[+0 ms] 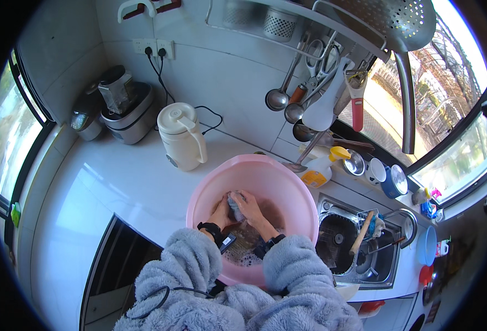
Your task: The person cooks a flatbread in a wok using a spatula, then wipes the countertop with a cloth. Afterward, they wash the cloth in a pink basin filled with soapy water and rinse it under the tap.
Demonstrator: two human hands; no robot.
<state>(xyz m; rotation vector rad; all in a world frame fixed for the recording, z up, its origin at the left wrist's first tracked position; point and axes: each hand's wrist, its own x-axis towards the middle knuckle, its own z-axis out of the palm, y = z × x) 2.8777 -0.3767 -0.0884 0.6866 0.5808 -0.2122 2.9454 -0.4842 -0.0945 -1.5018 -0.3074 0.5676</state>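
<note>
A large pink plastic basin (299,198) stands on the white counter before me, with brownish water (270,209) and some suds inside. My left hand (223,215) and my right hand (249,209) are together over the water, both closed around a wet, bunched grey cloth (236,207). Part of the cloth is hidden by the fingers. Both wrists wear black bands, and a small dark device hangs by the left one. The fluffy grey sleeves are pushed back at the basin's near rim.
A cream electric kettle (181,140) stands behind the basin, a rice cooker (129,120) farther left. On the right are a spray bottle (319,171) and a steel double sink (386,275) with a wooden-handled tool across it. Ladles (277,99) hang above. A black cooktop (119,256) lies at lower left.
</note>
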